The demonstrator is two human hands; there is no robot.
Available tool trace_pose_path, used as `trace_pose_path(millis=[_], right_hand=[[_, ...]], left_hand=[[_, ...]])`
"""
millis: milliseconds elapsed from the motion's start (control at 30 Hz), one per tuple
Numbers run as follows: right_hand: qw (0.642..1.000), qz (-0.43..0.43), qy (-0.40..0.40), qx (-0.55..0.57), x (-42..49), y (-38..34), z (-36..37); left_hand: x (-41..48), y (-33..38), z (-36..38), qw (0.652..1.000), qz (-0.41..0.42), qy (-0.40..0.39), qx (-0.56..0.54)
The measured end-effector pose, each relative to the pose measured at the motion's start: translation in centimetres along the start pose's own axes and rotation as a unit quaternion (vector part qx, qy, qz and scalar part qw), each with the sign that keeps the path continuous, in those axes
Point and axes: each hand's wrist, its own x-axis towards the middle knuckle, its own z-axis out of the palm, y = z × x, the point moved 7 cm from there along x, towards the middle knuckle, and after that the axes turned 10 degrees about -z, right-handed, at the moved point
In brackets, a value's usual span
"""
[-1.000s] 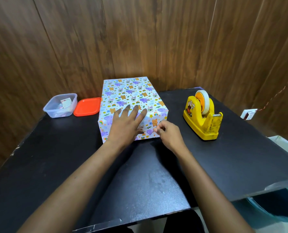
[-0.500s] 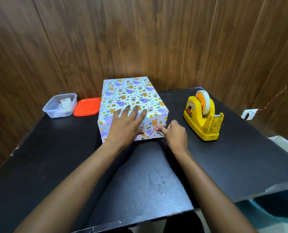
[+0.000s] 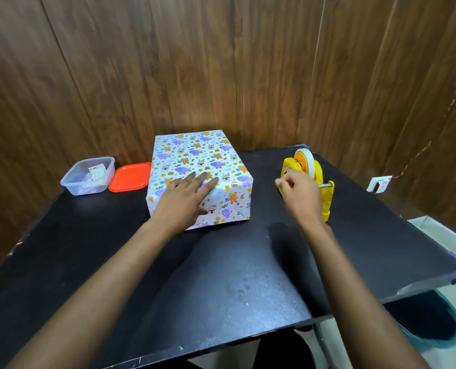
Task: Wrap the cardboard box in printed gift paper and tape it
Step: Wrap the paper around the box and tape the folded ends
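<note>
This is looking like a small office or home corner. Wood-panelled walls (image 3: 221, 75) are enclosing a black table (image 3: 221, 275).

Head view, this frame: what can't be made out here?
All in the head view:
- Right hand: its curled fingers face away beside the tape dispenser; whether they pinch tape is hidden by the hand's back.
- Box: the near end fold is partly covered by the left hand; any tape there is unseen.
- Clear tub: contents too small to identify.
</note>
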Motion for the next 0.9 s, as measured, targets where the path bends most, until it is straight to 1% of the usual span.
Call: trace_pose_path(millis=[33,67,100,133,167,200,233,267,333,400,433,500,600,667,767,900], right_hand=[[0.997,-0.009,0.026,-0.077,0.7,0.0,-1.7],[0.989,0.002,0.043,-0.141,1.3,0.5,-3.1],[0.981,0.030,0.039,-0.190,1.8,1.5,-4.2],[0.975,0.075,0.009,-0.208,2.2,2.9,-4.5],[0.972,0.129,-0.038,-0.193,2.5,4.7,-4.4],[0.969,0.179,-0.082,-0.152,2.7,6.2,-4.1],[0.967,0.211,-0.110,-0.097,2.8,7.1,-3.7],[0.967,0.223,-0.113,-0.044,3.2,7.7,-3.4],[0.969,0.229,-0.086,0.041,4.0,8.0,-3.3],[0.963,0.239,-0.061,0.109,3.8,7.5,-3.9],[0.958,0.245,-0.052,0.141,3.6,7.2,-4.3],[0.949,0.246,-0.034,0.192,3.4,7.0,-5.1],[0.949,0.242,-0.018,0.202,3.0,6.9,-6.3],[0.944,0.264,-0.031,0.194,1.9,7.7,-6.0],[0.937,0.275,-0.045,0.210,0.0,8.9,-4.7],[0.938,0.262,0.020,0.226,-1.3,9.7,-4.0]], left_hand=[[-0.2,-0.7,0.1,1.000,0.001,-0.017,-0.004],[-0.4,-1.5,0.1,1.000,-0.004,-0.030,-0.009],[-0.7,-2.3,0.0,0.999,-0.012,-0.042,-0.015],[-1.1,-3.2,0.0,0.998,-0.022,-0.055,-0.018],[-1.5,-4.2,0.0,0.997,-0.034,-0.069,-0.019],[-1.8,-5.2,-0.1,0.996,-0.045,-0.080,-0.022],[-2.3,-6.2,-0.1,0.994,-0.057,-0.090,-0.031],[-2.7,-7.0,-0.1,0.992,-0.068,-0.093,-0.049],[-3.3,-8.0,0.0,0.986,-0.084,-0.098,-0.109],[-3.6,-7.9,0.1,0.973,-0.104,-0.097,-0.182],[-3.7,-7.7,0.1,0.969,-0.114,-0.088,-0.202],[-3.8,-7.4,0.0,0.968,-0.129,-0.064,-0.207],[-3.8,-7.3,0.1,0.966,-0.147,-0.052,-0.206],[-3.8,-7.3,0.1,0.964,-0.156,-0.051,-0.209],[-3.9,-7.1,0.1,0.962,-0.162,-0.045,-0.216],[-3.7,-7.3,0.1,0.963,-0.164,-0.045,-0.209]])
